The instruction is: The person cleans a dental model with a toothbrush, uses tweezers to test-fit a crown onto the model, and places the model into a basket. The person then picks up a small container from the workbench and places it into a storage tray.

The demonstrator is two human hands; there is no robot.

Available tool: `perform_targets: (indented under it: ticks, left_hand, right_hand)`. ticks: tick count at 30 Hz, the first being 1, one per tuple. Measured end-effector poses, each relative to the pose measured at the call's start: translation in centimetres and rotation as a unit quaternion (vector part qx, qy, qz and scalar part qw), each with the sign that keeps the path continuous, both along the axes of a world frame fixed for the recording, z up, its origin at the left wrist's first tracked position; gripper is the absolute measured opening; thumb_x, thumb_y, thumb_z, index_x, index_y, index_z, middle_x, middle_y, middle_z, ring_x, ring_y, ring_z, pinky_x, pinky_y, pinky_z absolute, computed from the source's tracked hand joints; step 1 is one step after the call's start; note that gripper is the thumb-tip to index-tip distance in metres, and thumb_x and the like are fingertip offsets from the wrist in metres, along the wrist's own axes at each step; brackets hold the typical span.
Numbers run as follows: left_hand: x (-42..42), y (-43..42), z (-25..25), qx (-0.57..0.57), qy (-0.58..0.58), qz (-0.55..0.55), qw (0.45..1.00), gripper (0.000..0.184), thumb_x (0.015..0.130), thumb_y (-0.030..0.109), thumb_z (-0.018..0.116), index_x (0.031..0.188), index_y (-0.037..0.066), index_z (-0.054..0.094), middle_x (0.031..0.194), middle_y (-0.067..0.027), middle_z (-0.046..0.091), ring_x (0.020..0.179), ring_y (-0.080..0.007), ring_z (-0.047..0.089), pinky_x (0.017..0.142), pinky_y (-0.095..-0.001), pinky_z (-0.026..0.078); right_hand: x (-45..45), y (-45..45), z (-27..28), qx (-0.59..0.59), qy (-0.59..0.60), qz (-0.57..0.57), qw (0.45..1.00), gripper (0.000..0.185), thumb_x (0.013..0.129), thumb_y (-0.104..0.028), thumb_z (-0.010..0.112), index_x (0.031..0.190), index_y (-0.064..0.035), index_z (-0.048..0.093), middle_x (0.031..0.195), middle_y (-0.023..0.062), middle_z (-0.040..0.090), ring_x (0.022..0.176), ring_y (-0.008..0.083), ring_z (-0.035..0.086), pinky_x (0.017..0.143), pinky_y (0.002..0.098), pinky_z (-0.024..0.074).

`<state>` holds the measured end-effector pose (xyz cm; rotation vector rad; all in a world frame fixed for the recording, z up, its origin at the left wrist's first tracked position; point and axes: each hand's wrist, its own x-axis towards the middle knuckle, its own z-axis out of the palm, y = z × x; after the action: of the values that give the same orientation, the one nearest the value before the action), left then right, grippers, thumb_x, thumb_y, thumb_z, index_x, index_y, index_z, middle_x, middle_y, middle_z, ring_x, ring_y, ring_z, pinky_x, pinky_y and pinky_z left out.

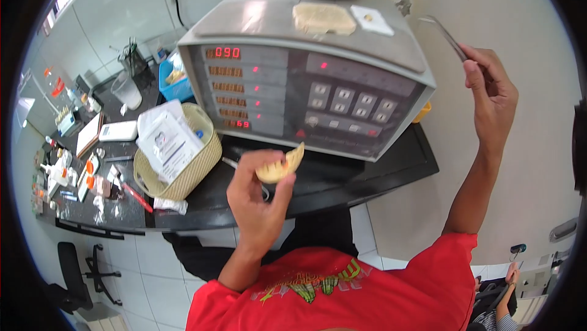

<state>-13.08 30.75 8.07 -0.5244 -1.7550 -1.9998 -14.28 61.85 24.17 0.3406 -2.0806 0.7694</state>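
Observation:
My left hand (260, 199) grips a pale yellow, curved dental cast (280, 169) between thumb and fingers, in front of the grey furnace. A small reddish spot shows on the cast. Raised at the right, my right hand (491, 89) is closed around metal tweezers (449, 39), whose tips point up and left, apart from everything. On the furnace (269, 22) lie a tan rectangular slab (321, 18) and a white square pad (376, 22) with a tiny yellowish piece on it. Red digits glow on its front panel (306, 92).
Left of the furnace stands a woven basket (174, 175) holding papers, near a blue bin (176, 88). Bottles, tools and a white device (118, 131) crowd the black counter (199, 212). An office chair (76, 273) is lower left; another person's arm (506, 294) shows lower right.

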Motion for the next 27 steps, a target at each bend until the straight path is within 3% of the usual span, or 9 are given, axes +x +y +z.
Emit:
perform_targets:
  ticks: [4, 8, 27]
  left_hand:
    - [0.6, 1.3, -2.1, -0.072, -0.008, 0.004, 0.997, 0.029, 0.079, -0.007, 0.074, 0.106, -0.003, 0.063, 0.106, -0.0134, 0.064, 0.095, -0.0197, 0.063, 0.086, -0.0284, 0.049]
    - [0.4, 1.6, -3.1, -0.185, 0.061, 0.045, 0.980, 0.030, 0.077, -0.002, 0.079, 0.103, 0.000, 0.065, 0.097, -0.0160, 0.069, 0.083, -0.0251, 0.068, 0.074, -0.0316, 0.053]
    - [0.2, 1.5, -3.1, -0.212, 0.044, 0.046, 0.975, 0.032, 0.076, 0.002, 0.083, 0.103, -0.001, 0.066, 0.098, -0.0168, 0.069, 0.082, -0.0259, 0.070, 0.069, -0.0312, 0.055]
  right_hand:
    - [-1.5, 0.2, 1.3, -0.030, -0.036, 0.002, 0.999, 0.017, 0.095, -0.009, 0.068, 0.108, -0.0018, 0.075, 0.085, -0.0029, 0.062, 0.068, 0.0038, 0.043, 0.059, 0.0199, 0.0346]
    - [-4.0, 1.6, 1.7, -0.037, -0.091, 0.016, 0.995, 0.018, 0.093, -0.015, 0.069, 0.104, -0.0034, 0.077, 0.075, -0.0045, 0.060, 0.064, 0.0037, 0.041, 0.057, 0.0214, 0.0331]
    - [-8.9, 2.9, 0.4, -0.057, -0.156, 0.088, 0.982, 0.017, 0.091, -0.016, 0.072, 0.102, -0.0047, 0.079, 0.075, -0.0039, 0.064, 0.064, 0.0036, 0.046, 0.058, 0.0208, 0.0346]
